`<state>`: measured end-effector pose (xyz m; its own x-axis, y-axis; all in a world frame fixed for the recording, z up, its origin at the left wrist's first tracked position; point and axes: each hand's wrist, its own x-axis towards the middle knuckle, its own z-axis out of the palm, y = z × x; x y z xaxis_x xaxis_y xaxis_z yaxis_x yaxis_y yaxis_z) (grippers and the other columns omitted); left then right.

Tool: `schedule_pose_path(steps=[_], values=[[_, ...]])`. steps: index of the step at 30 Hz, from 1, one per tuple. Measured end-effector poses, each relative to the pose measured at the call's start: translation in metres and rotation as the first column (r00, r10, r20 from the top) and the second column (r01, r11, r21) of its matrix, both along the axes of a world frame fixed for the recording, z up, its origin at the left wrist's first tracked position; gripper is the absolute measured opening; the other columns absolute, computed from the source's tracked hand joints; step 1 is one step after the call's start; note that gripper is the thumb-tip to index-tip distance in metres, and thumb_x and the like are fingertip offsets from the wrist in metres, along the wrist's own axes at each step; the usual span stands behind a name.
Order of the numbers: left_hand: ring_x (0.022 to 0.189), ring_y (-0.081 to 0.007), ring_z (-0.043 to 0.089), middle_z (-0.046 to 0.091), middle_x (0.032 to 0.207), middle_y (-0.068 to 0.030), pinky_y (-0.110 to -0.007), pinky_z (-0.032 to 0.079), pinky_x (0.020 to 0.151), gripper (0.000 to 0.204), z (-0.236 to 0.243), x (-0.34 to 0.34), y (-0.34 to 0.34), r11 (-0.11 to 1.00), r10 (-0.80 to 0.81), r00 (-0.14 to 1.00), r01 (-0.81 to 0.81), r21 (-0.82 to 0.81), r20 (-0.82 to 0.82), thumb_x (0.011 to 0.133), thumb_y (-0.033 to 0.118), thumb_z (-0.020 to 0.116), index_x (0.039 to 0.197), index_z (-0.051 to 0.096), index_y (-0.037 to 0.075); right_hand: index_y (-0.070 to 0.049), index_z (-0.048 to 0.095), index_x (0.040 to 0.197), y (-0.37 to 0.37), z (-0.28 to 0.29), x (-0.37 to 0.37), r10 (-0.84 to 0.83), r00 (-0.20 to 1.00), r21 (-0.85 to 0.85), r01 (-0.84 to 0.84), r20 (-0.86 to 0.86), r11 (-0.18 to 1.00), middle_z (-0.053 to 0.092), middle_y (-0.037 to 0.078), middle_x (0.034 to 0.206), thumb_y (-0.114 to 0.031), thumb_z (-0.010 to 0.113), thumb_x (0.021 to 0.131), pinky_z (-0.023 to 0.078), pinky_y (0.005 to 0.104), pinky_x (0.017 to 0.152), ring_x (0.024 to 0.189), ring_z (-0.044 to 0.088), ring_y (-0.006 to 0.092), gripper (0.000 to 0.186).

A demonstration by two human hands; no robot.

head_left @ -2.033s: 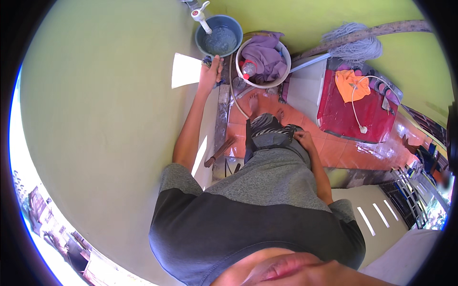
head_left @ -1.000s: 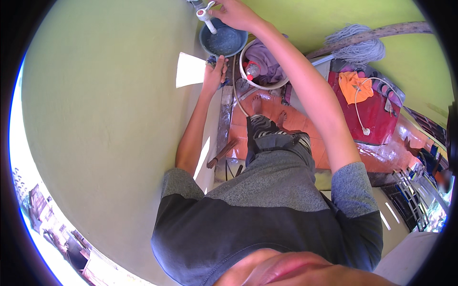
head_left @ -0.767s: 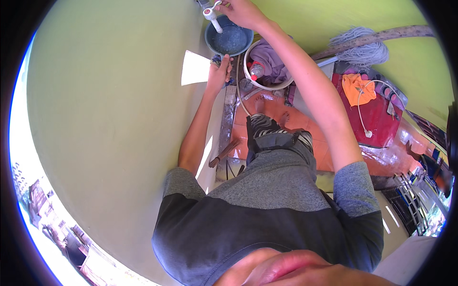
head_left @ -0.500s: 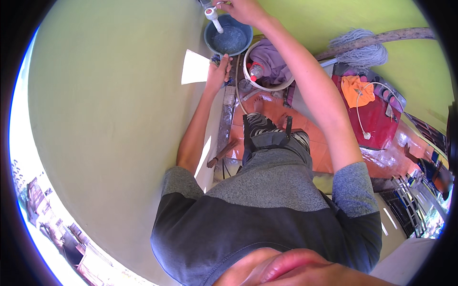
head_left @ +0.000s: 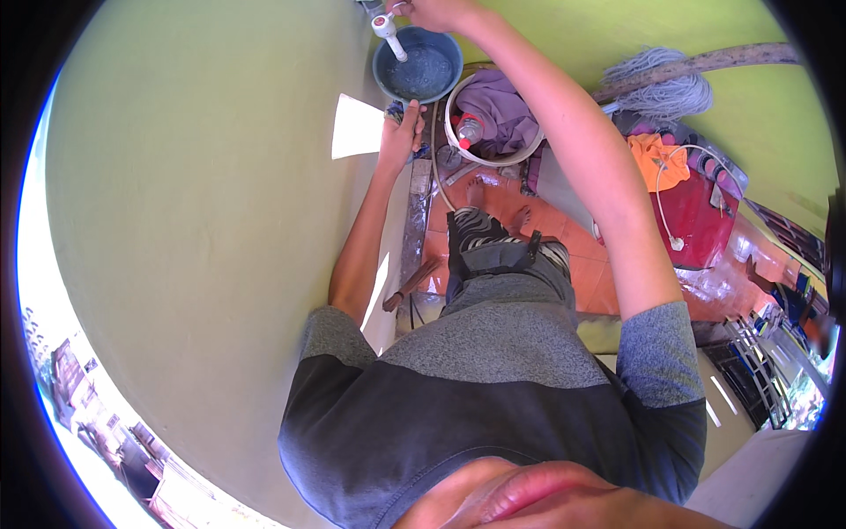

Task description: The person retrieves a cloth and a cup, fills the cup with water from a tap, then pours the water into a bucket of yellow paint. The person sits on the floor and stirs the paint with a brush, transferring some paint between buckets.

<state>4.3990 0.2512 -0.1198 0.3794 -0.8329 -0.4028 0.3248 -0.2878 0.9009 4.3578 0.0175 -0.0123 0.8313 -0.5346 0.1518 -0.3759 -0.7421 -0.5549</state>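
Observation:
A round blue basin (head_left: 432, 86) with some water in it is below a white tap (head_left: 385, 28) at the top of the view. The tap's spout points down into the basin. My left hand (head_left: 403, 132) grips the basin at its near edge, thumb up by the rim. My right hand (head_left: 434, 12) reaches across to the tap, its fingers closed on the small handle beside the tap's head. Part of that hand is cut off by the upper edge.
Right of the basin stands a white bucket (head_left: 452, 132) with a purple cloth (head_left: 502, 110) and a clear bottle (head_left: 470, 132). A grey mop head (head_left: 665, 88), an orange cloth (head_left: 659, 163) and a red box-like thing (head_left: 701, 220) are farther right. A plain wall (head_left: 203, 220) rises at left.
The basin, tap and both hands sit slightly farther left and up in the picture, as does the bucket. Both hands keep their holds.

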Motion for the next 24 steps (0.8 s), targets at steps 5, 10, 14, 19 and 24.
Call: schedule_pose_path(steps=[5, 10, 14, 19, 24], values=[[0.043, -0.0069, 0.040, 0.048, 0.064, 0.0008, -0.024, 0.032, 0.040, 0.037, 0.000, 0.001, 0.001, 1.000, -0.028, 0.999, 0.028, 0.011, 0.019, 0.105, 0.034, 0.053, 0.102, 0.059, -0.002, -0.012, 0.077, 0.093, -0.002, 0.006, 0.001, -0.011, 0.991, -0.068, 0.002, -0.130, 0.998, 0.072, 0.020, 0.090, -0.022, 0.065, 0.084, 0.056, 0.0481, 0.077, 0.084, 0.070, 0.0385, 0.018], [0.040, -0.0063, 0.040, 0.049, 0.062, 0.0006, -0.024, 0.031, 0.037, 0.035, 0.000, 0.000, 0.001, 1.000, -0.001, 1.000, 0.001, -0.011, 0.022, 0.105, 0.031, 0.053, 0.098, 0.060, -0.002, -0.011, 0.077, 0.092, 0.001, 0.011, 0.005, -0.067, 0.984, -0.063, 0.057, -0.164, 0.996, 0.073, 0.019, 0.091, -0.023, 0.066, 0.085, 0.056, 0.0474, 0.077, 0.086, 0.071, 0.0374, 0.018], [0.040, -0.0062, 0.040, 0.049, 0.062, 0.0006, -0.024, 0.030, 0.038, 0.036, 0.000, 0.000, 0.002, 1.000, 0.007, 1.000, -0.006, -0.006, 0.016, 0.105, 0.031, 0.052, 0.098, 0.060, -0.003, -0.012, 0.077, 0.093, 0.003, 0.011, 0.007, -0.053, 0.990, -0.054, 0.047, -0.131, 0.997, 0.073, 0.019, 0.093, -0.023, 0.066, 0.085, 0.056, 0.0465, 0.078, 0.087, 0.071, 0.0372, 0.018], [0.040, -0.0062, 0.040, 0.049, 0.062, 0.0007, -0.024, 0.030, 0.038, 0.036, 0.001, -0.001, 0.002, 1.000, -0.001, 1.000, 0.001, -0.011, 0.019, 0.105, 0.031, 0.052, 0.099, 0.060, -0.004, -0.011, 0.077, 0.097, 0.005, 0.013, 0.008, -0.101, 0.976, -0.072, 0.089, -0.192, 0.993, 0.073, 0.019, 0.098, -0.024, 0.067, 0.085, 0.056, 0.0457, 0.080, 0.091, 0.071, 0.0364, 0.020], [0.041, -0.0061, 0.040, 0.049, 0.063, 0.0008, -0.024, 0.031, 0.039, 0.037, 0.002, -0.002, 0.002, 1.000, -0.001, 1.000, 0.001, -0.019, 0.020, 0.105, 0.031, 0.052, 0.100, 0.061, -0.004, -0.010, 0.077, 0.098, 0.009, 0.015, 0.009, -0.135, 0.974, -0.079, 0.123, -0.179, 0.989, 0.073, 0.019, 0.099, -0.025, 0.067, 0.085, 0.056, 0.0451, 0.081, 0.092, 0.071, 0.0360, 0.022]])
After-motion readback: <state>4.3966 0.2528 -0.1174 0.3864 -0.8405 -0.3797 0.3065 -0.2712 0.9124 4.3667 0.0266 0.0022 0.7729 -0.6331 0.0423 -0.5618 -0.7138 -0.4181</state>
